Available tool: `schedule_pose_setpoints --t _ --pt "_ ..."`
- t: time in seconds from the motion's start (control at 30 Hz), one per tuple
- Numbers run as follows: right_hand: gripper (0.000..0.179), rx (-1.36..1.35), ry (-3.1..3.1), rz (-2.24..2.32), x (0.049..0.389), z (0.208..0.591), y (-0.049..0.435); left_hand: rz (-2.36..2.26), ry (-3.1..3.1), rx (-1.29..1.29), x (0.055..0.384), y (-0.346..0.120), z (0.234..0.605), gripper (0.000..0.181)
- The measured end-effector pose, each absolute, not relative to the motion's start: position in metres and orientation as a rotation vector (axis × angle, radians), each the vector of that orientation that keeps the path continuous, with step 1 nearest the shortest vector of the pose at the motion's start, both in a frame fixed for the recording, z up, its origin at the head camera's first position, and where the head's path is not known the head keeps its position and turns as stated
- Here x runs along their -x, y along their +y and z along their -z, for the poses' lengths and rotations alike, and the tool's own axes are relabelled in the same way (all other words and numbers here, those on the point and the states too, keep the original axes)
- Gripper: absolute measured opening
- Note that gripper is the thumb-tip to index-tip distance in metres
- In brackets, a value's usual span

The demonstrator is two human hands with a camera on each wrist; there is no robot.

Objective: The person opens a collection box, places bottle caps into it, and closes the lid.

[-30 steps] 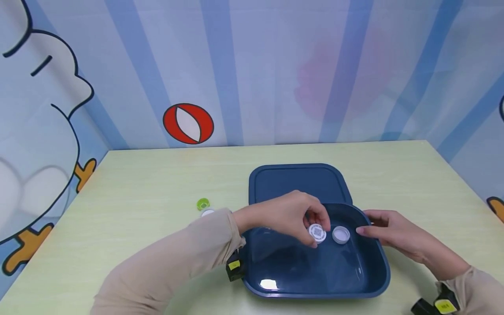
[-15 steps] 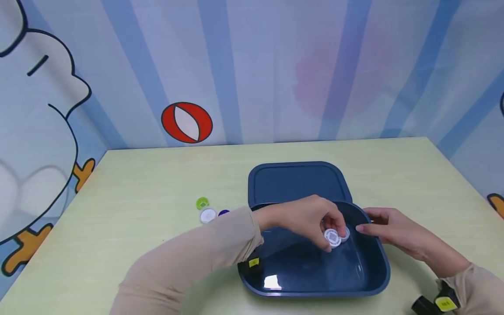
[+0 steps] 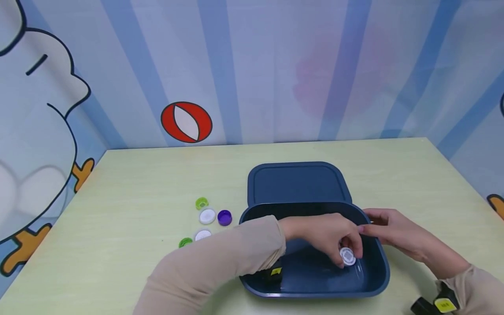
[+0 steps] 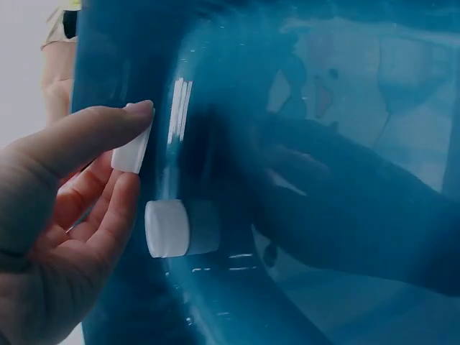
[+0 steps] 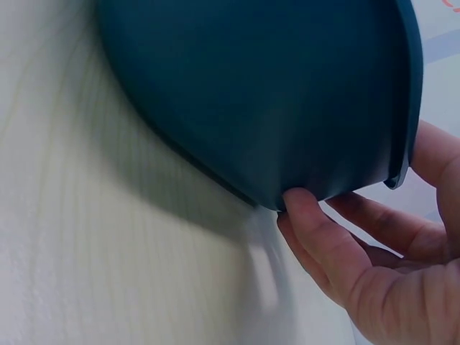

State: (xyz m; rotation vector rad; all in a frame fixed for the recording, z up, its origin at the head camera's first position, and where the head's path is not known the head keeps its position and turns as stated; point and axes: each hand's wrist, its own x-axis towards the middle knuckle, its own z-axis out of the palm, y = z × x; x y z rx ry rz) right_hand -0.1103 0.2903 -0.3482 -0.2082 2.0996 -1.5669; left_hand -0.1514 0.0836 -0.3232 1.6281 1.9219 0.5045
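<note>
My left hand (image 3: pixel 328 232) reaches down inside the dark blue plastic box (image 3: pixel 311 284) near its right end. Between thumb and fingers it pinches a white bottle cap (image 3: pixel 348 257), which faces up toward the head camera. In the left wrist view a second white cap (image 4: pixel 167 228) lies in the box below the pinched one; in the head view my left hand hides it. At the right, my right hand (image 3: pixel 397 234) grips the box's corner wall. The right wrist view shows fingertips (image 5: pixel 302 205) against the outside of that wall.
Behind the box lies a flat dark blue lid (image 3: pixel 299 183). Left of the box are several loose caps: green (image 3: pixel 202 203), white (image 3: pixel 207 215), purple (image 3: pixel 225 217), another white (image 3: pixel 203 235) and another green (image 3: pixel 185 242), the last partly behind my left sleeve.
My left hand, with the white cap pinched, has moved right and lower into the box. More caps on the table have come into view. My right hand has stayed at the box.
</note>
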Motion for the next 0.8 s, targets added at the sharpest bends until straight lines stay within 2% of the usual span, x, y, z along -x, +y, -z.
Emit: schedule_pose_setpoints --t 0.6,0.8 --pt "0.047 0.198 2.075 1.599 0.108 0.346 0.291 -0.472 2.029 -1.691 0.153 0.088 0.342 0.030" --pt "0.040 0.217 2.064 1.606 0.108 0.347 0.292 -0.422 2.074 -1.726 0.152 0.090 0.342 0.028"
